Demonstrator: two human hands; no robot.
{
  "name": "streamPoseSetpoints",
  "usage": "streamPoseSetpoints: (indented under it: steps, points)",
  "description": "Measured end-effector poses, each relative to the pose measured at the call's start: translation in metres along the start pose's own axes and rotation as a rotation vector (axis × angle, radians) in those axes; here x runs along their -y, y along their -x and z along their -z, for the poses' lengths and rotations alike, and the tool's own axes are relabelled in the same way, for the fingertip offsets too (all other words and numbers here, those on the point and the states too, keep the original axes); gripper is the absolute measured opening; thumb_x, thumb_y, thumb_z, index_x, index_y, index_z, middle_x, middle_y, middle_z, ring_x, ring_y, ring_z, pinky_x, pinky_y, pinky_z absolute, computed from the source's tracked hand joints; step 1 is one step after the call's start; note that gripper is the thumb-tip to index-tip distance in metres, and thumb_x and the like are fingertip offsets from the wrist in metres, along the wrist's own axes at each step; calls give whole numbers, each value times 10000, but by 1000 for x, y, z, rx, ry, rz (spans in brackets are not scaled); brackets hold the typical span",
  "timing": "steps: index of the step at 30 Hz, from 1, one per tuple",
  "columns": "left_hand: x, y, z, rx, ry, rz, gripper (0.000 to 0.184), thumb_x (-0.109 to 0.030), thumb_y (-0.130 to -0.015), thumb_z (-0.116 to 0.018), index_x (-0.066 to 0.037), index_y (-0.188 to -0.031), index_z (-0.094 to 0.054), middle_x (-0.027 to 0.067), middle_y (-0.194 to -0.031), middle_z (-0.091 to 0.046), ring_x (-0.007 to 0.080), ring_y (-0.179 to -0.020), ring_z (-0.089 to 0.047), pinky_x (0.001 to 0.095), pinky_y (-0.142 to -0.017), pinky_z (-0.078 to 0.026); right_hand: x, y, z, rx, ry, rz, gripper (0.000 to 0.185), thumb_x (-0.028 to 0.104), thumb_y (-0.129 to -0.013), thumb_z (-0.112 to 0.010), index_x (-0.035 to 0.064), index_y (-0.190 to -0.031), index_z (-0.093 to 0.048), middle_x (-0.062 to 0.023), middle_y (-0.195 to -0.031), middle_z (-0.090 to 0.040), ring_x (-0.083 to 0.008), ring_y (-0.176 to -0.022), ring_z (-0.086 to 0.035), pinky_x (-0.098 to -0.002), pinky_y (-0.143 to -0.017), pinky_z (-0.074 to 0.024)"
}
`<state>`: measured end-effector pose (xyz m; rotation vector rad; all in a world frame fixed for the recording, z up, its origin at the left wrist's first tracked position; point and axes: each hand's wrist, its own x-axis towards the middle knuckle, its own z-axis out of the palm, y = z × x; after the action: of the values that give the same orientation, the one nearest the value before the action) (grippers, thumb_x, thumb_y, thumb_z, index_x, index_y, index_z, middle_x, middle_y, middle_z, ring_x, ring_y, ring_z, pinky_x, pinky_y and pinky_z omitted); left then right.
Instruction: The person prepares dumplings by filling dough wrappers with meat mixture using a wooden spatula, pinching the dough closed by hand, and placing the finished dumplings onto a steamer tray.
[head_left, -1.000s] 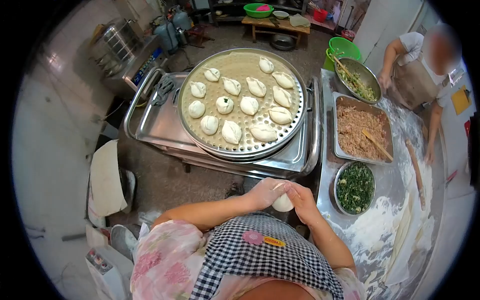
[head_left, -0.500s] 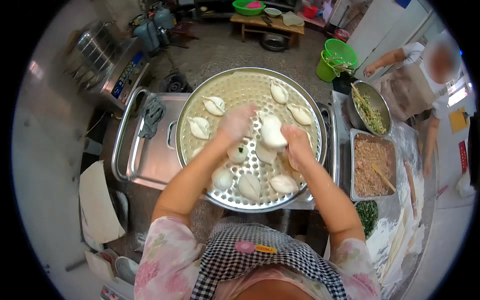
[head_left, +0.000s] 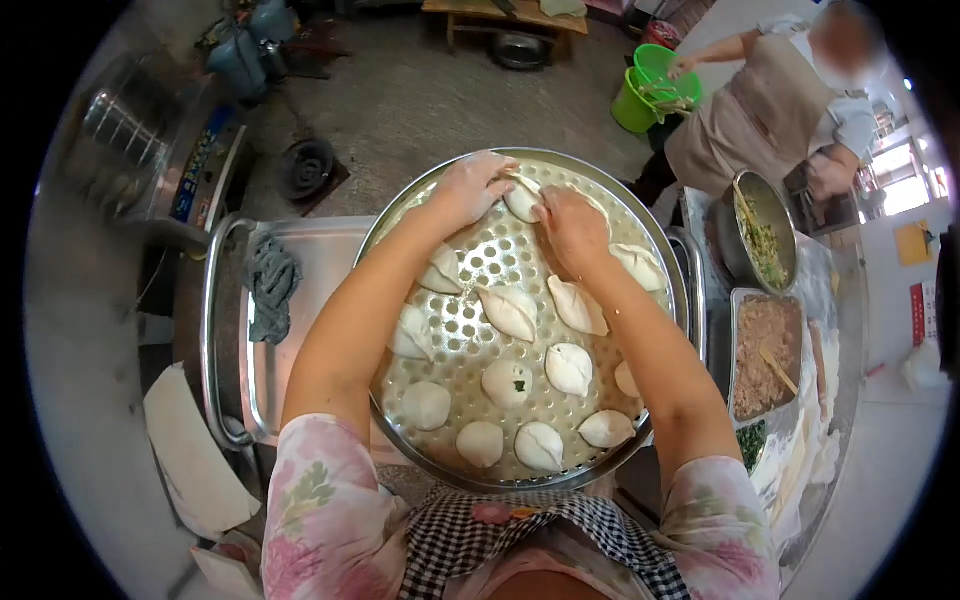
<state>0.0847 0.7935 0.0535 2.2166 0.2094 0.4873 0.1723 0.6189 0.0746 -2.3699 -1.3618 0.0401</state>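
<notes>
Near the far rim of a round, perforated metal steamer tray (head_left: 462, 318), both my hands are on a plump white dumpling (head_left: 523, 203). My left hand (head_left: 470, 188) has its fingertips curled against the dumpling's left side. My right hand (head_left: 576, 230) pinches its right side. Several more pleated dumplings are spread over the tray, including a long one (head_left: 508, 312) below my hands and another (head_left: 578, 305) beside my right forearm. A round, smooth bun (head_left: 507, 384) shows a dark green speck of filling. My forearms partly cover dumplings at left and right.
To the right stand a bowl of chopped vegetables (head_left: 765, 245), a metal pan of minced filling (head_left: 765, 350) and a floured worktop (head_left: 795, 440). A co-worker in an apron (head_left: 750, 120) stands beyond them. A grey cloth (head_left: 272, 290) lies on the metal cart at left.
My hands have moved to the tray's far edge, bringing the dumpling from mid-tray and setting it there. The view has shifted, and the co-worker now stands more upright.
</notes>
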Motion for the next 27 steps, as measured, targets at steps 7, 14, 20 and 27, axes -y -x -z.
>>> streamPoseSetpoints:
  steps: [7,14,20,27]
  points:
    - [20,-23,-10,45,-48,63,178,-174,-777,-655,-107,-935,-702,135,-955,-650,295,-919,-605,367,-822,-472,-12,-11,-11,-20,2,47,101,157,-874,-504,61,-904,-489,-196,-770,-602,-383,-733,-584,-467,-649,-444]
    - [14,-21,1,128,104,234,239,-216,-759,-686,-122,-977,-704,124,-928,-660,267,-877,-623,370,-792,-478,-14,-8,-2,0,-17,-5,142,71,-783,-522,39,-918,-492,-207,-781,-601,-410,-754,-577,-476,-682,-445]
    - [19,-21,-15,71,-135,-108,260,-275,-759,-690,-133,-976,-704,140,-928,-637,311,-834,-614,402,-754,-482,-9,26,35,-290,53,-9,228,101,-840,-498,55,-1057,-550,-216,-847,-617,-386,-788,-599,-454,-734,-462]
    - [-6,-25,-16,158,-289,13,183,-230,-810,-629,-85,-905,-685,160,-961,-615,352,-896,-585,416,-785,-467,-45,126,68,-166,-341,-383,277,127,-888,-525,30,-1142,-580,-180,-923,-653,-246,-808,-666,-314,-713,-495]
